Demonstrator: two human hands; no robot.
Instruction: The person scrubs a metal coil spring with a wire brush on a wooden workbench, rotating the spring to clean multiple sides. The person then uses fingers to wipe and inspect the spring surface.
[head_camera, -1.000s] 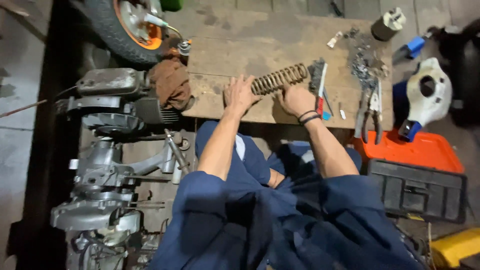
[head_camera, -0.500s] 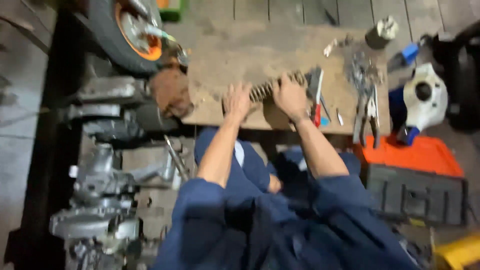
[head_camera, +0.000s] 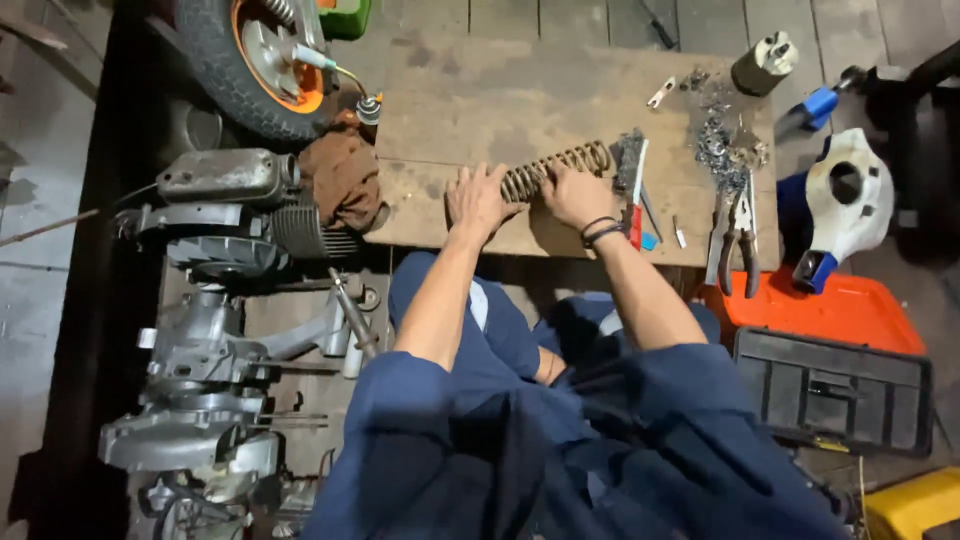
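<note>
You are gripping the coil spring (head_camera: 555, 168) with both hands near the surface's (head_camera: 470, 90) front edge: left hand (head_camera: 477, 197) clasping its near end, right hand (head_camera: 577, 194) wrapping its middle.

A small repair workshop for scooters or motorbikes — a stripped engine (head_camera: 225, 215) with its greasy casings lies on the concrete floor beside an orange-rimmed wheel (head_camera: 255, 55). The worn wooden board (head_camera: 480, 90) serves as a bench, strewn with pliers (head_camera: 735, 235), a wire brush (head_camera: 630, 160) and loose small metal parts (head_camera: 720, 140) — an orange toolbox (head_camera: 820, 310) stands alongside.
</note>
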